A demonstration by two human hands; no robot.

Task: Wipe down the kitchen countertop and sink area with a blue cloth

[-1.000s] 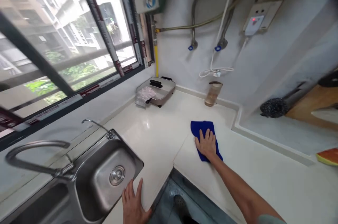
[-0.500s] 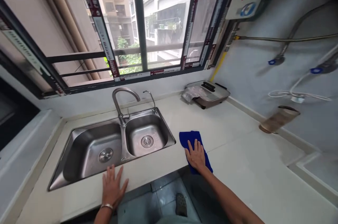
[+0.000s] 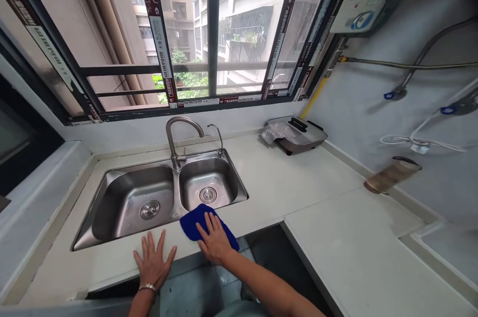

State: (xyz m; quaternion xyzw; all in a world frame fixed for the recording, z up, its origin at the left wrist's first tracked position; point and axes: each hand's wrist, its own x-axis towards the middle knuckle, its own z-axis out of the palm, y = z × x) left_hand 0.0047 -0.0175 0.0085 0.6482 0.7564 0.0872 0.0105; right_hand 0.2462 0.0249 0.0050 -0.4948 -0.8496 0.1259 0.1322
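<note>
White counter top [image 3: 261, 172] is spread under both hands, with a window [image 3: 212, 33] set in the wall ahead of them. Blue cloth [image 3: 192, 222] is pressed flat by the right hand [image 3: 214, 242]; it is not bunched up, and the fingers are laid out long over it. A moment ago the cloth was kept farther right, past the sink's corner. Now it has been slid left, to the thin strip in front of the small bowl, and the sink's edge is reached by its top. So this strip, it seems, is being gone over now, with the wide part to the right left behind.

Just left of the right hand, the left hand [image 3: 153, 262] is set down with its fingers wide apart, and nothing is held in it. Ahead of both hands, the steel sink [image 3: 177, 192] and the bent tap [image 3: 171, 140] can be seen. Farther off, ahead and to the right, a pan with a lid [image 3: 304, 142] is topped partly by a clear bag [image 3: 277, 132]. Farthest right, a brown jug [image 3: 390, 176] is seen by the wall.
</note>
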